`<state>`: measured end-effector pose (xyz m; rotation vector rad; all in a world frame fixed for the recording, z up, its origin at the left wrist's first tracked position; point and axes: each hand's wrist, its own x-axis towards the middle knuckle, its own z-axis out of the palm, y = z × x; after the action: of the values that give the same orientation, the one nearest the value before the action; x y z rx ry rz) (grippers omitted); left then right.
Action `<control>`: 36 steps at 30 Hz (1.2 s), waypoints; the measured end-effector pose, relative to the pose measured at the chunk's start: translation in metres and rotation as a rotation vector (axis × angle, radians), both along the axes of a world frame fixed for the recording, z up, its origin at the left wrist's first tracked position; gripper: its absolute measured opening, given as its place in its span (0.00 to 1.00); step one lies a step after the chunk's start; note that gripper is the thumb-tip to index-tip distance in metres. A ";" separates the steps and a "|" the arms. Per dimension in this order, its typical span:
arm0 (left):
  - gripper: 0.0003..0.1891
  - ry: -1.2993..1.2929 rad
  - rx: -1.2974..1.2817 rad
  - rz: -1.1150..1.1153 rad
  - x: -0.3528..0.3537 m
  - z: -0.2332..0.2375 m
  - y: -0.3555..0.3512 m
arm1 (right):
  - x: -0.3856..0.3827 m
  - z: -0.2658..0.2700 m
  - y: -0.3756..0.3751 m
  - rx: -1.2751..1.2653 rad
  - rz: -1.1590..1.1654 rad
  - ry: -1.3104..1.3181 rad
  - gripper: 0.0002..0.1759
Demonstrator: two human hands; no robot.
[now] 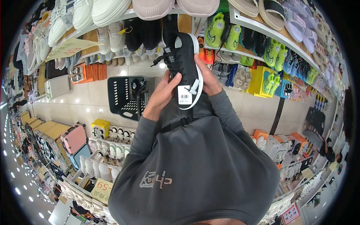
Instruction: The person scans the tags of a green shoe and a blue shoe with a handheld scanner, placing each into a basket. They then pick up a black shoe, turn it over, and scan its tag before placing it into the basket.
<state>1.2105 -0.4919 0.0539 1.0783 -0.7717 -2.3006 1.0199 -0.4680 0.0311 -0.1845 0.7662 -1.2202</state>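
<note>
A black sneaker (184, 62) with a white sole is held up in front of my chest, its toe pointing toward the shelf. My left hand (163, 91) grips it along the laced side, thumb on the upper near the tongue. On the sole side, my right hand (207, 77) presses its fingers against the white edge. A white barcode tag (185, 95) hangs at the heel end, beside a small grey-white security clip (194, 86). Another black shoe (170, 29) stands on the shelf just behind the toe. The fingers under the sneaker are hidden.
Shelves ahead carry white sneakers (111, 11), pale pink shoes (153, 8), and lime green shoes (216, 30). A black shopping basket (122, 98) stands on the floor to the left. Shoe racks (108, 150) and a pink suitcase (73, 139) are farther back on the left.
</note>
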 end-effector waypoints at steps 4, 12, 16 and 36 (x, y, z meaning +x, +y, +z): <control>0.38 -0.044 -0.005 0.009 -0.004 0.001 -0.006 | 0.003 -0.003 0.000 0.014 0.002 0.011 0.33; 0.34 -0.095 -0.140 -0.069 -0.006 -0.017 -0.015 | -0.001 -0.008 0.000 0.021 0.005 0.239 0.34; 0.28 -0.125 -0.121 -0.073 -0.009 -0.024 -0.019 | -0.006 -0.011 0.000 -0.016 -0.044 0.285 0.32; 0.26 -0.145 -0.309 -0.151 -0.123 -0.077 -0.062 | -0.106 -0.071 -0.018 -0.099 -0.360 0.731 0.23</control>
<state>1.0871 -0.5540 -0.0231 1.0810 -1.2585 -2.1443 0.9136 -0.4858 -0.0401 -0.6164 1.4148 -1.5496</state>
